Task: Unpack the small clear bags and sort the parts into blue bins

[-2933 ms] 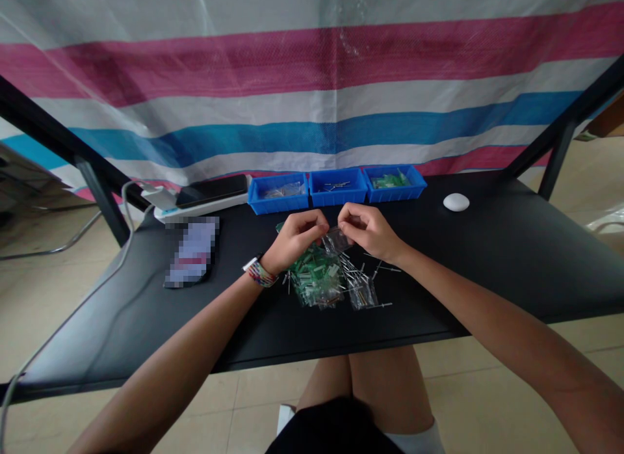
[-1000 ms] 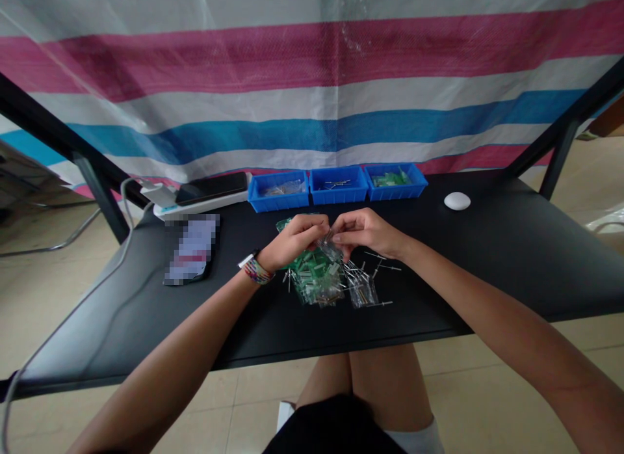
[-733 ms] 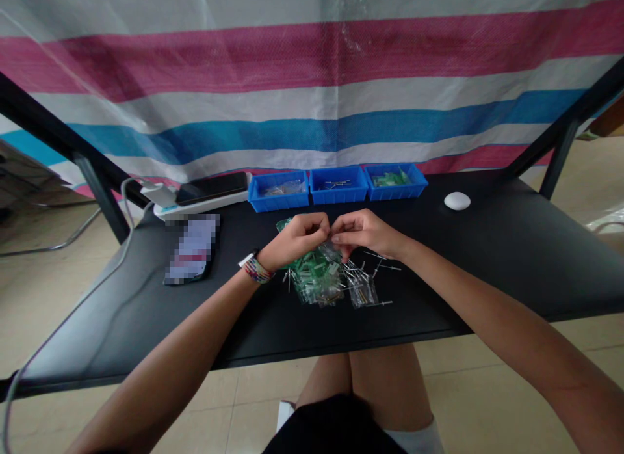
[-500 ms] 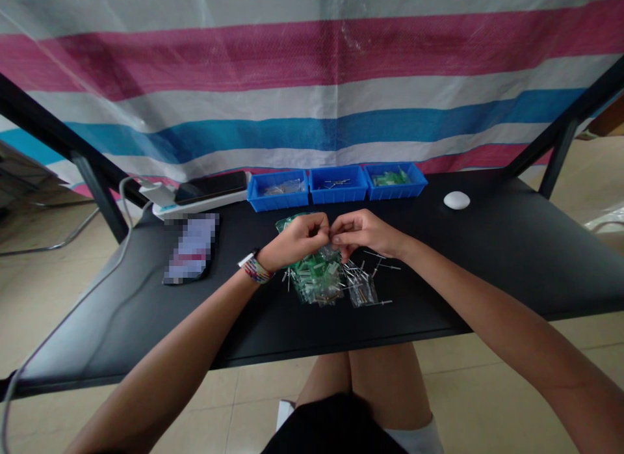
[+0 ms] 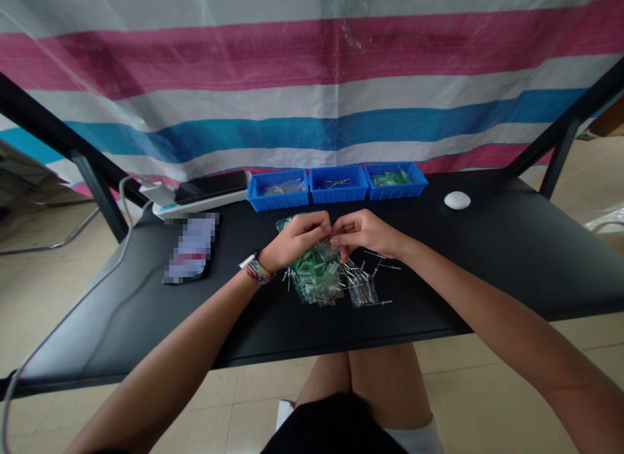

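My left hand (image 5: pixel 303 238) and my right hand (image 5: pixel 365 233) meet fingertip to fingertip over the middle of the table, both pinching the top of a small clear plastic bag (image 5: pixel 327 250). The bag hangs just below the fingers, and what it contains is hard to make out. Beneath lies a heap of green plastic pieces (image 5: pixel 312 272) in clear and green wrapping, partly covered by my left hand. Right of it, thin silver metal pins (image 5: pixel 358 272), like blind rivets, lie loose around another clear bag (image 5: pixel 363 293).
Along the back stand three blue bins: the left bin (image 5: pixel 279 202) holds bagged pieces, the middle bin (image 5: pixel 338 195) metal pins, the right bin (image 5: pixel 397 190) green pieces. A white mouse-like object (image 5: pixel 457 200) sits right. A phone (image 5: pixel 212 186) rests on a white power strip (image 5: pixel 202 204), left.
My left hand's fingers have straightened slightly from a tighter curl, with the thumb still at the bag. My right hand has hardly moved.
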Motion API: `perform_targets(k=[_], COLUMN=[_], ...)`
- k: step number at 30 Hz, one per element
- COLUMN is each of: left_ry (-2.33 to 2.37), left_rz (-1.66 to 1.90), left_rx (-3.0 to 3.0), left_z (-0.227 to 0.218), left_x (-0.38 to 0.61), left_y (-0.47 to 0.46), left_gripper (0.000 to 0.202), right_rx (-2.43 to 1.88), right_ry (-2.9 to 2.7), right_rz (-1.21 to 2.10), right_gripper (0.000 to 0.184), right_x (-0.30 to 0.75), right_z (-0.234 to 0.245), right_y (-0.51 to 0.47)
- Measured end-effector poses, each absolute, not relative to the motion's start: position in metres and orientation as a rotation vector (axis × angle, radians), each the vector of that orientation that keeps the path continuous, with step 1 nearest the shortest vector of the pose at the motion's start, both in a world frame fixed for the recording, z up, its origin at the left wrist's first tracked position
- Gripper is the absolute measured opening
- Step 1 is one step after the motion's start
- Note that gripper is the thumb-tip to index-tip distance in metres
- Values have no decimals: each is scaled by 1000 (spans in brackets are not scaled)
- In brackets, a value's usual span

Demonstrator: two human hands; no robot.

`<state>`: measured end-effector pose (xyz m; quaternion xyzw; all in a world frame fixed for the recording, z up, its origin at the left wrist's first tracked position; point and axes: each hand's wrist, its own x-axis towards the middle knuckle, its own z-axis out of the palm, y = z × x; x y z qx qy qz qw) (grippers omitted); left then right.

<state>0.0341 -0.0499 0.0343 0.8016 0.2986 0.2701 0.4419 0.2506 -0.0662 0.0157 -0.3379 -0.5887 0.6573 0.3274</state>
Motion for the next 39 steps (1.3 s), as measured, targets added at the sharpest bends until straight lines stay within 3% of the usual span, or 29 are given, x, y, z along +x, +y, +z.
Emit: perform_targets(k=[28,39], left_ry=[732,746], left_rz=[727,711], left_rx=[1939,1960], left_z=[33,33], left_x=[36,35], left_y=[-49,-51], left_gripper=[36,34], right_rx=[-907,-911], right_ry=[-1564,-1536], right_rz=[1666,1709], right_gripper=[33,38], right_x=[252,253], right_z=[22,19], right_y=[-66,-65])
